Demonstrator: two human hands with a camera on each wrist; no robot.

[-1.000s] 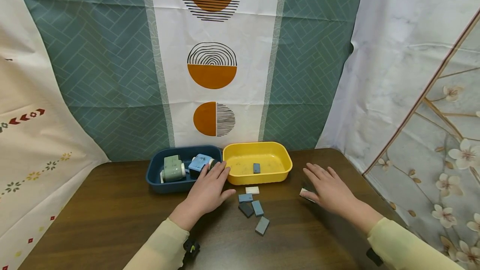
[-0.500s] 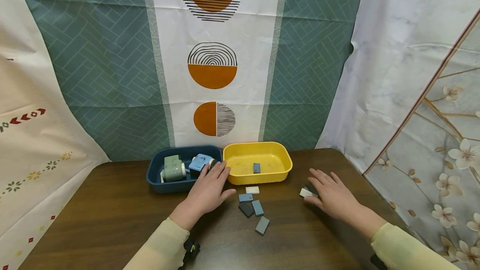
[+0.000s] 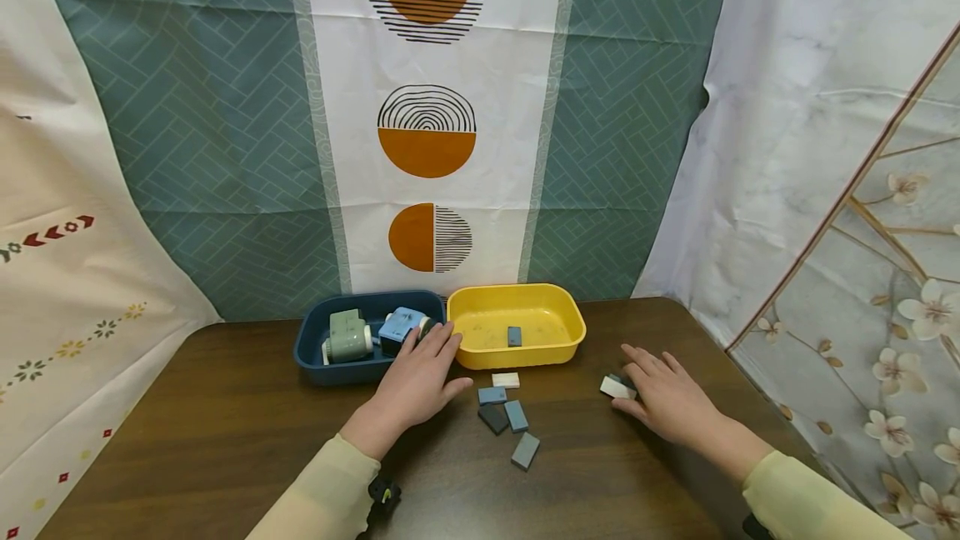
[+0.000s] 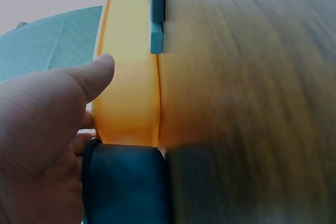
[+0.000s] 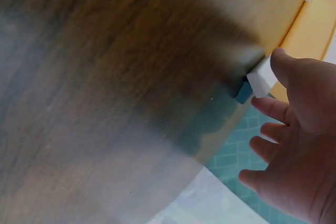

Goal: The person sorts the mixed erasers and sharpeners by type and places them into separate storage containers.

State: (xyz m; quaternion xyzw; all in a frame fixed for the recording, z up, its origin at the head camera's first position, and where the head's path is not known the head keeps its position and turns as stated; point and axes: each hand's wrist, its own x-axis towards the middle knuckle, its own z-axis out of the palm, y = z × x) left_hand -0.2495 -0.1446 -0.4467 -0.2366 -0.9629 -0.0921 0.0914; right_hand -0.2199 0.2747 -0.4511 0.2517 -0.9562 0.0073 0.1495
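My right hand (image 3: 671,398) pinches a small white block (image 3: 617,388) between thumb and index finger, with the other fingers loosely spread. Under the white block sits a blue-grey block (image 5: 243,92), partly hidden, on the table right of the yellow tray (image 3: 517,358). My left hand (image 3: 417,382) lies with relaxed fingers over the right end of the navy tray (image 3: 337,376), fingertips right at the yellow tray's corner. Its thumb (image 4: 100,74) sticks out and holds nothing. One blue-grey block (image 3: 514,336) lies inside the yellow tray.
Between the hands, several loose blocks lie on the brown table (image 3: 225,440): a white one (image 3: 506,380), a dark one (image 3: 492,419) and blue-grey ones (image 3: 516,416). The navy tray holds a green toy piece (image 3: 348,337) and a blue one (image 3: 401,325). Fabric hangs behind.
My right hand has shifted slightly right and toward me, uncovering more of the white block and the block under it. The white block has turned a little. The left hand stays put.
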